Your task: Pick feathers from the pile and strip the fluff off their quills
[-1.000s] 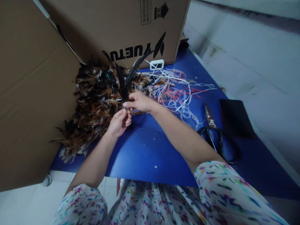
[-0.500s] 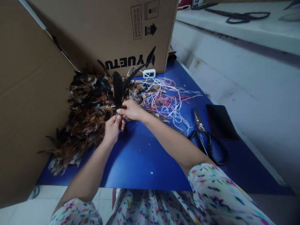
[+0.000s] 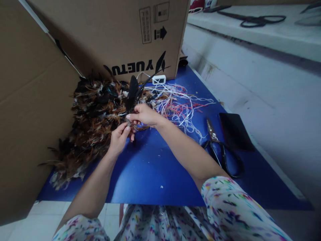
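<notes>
My right hand is closed around the lower part of a small bunch of long black feathers, whose tips fan upward. Just below it, my left hand pinches the pale, fluffy base of the same bunch between thumb and fingers. The two hands are almost touching. Left of them spreads a large heap of brown and black feathers. Tangled white and red strings lie to the right, behind my right forearm. The exact grip of the lower fingers is partly hidden.
Black-handled scissors and a dark flat object lie on the blue table at right. A cardboard box stands behind, with another cardboard panel at left. More scissors rest on a ledge. A small white device stands by the box.
The black feathers have turned in my hands and now look narrower, more edge-on. Both hands stay close together in nearly the same place. The view has shifted slightly.
</notes>
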{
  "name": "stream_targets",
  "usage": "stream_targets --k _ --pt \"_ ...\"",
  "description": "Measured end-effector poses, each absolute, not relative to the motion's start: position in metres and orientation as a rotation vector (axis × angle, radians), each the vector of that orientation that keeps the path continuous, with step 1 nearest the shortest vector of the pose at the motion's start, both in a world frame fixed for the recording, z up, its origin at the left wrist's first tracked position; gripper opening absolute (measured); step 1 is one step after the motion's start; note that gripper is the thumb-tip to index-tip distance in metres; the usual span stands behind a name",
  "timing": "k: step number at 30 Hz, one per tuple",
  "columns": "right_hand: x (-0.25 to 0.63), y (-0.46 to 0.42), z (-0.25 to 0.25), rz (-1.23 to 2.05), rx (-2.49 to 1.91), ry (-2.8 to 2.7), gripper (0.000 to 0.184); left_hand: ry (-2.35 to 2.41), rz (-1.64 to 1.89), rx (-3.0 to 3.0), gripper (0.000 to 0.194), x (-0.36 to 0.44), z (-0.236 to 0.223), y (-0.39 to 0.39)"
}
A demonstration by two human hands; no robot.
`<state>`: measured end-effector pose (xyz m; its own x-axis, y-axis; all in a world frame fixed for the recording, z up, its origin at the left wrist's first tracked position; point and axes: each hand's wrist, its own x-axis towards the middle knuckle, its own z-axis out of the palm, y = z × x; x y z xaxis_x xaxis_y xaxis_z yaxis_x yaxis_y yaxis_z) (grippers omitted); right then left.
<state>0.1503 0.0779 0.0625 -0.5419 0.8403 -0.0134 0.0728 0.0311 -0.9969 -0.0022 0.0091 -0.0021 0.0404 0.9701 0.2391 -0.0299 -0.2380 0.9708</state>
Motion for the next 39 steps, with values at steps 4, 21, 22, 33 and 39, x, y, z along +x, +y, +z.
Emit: stream_targets --k 4,21,22,33,39 --pt "0.153 0.075 0.070 1.667 -0.921 -1.639 0.033 1.084 1.419 1.477 0.032 -0.006 -0.005 0.008" --pt "0.150 0.076 0.063 1.687 -0.900 -1.664 0.030 1.072 1.500 1.392 0.033 -0.002 -0.011 0.010" --pt "0.150 0.076 0.063 1.678 -0.896 -1.674 0.030 1.060 1.486 1.357 0.034 -0.002 -0.009 0.010" --pt "0.155 0.083 0.058 1.343 -0.849 -1.996 0.029 0.908 1.276 0.958 0.037 0.000 0.004 0.008" --pt "0.156 0.087 0.055 1.302 -0.771 -2.092 0.023 0.847 1.230 0.820 0.035 0.000 0.006 0.009"
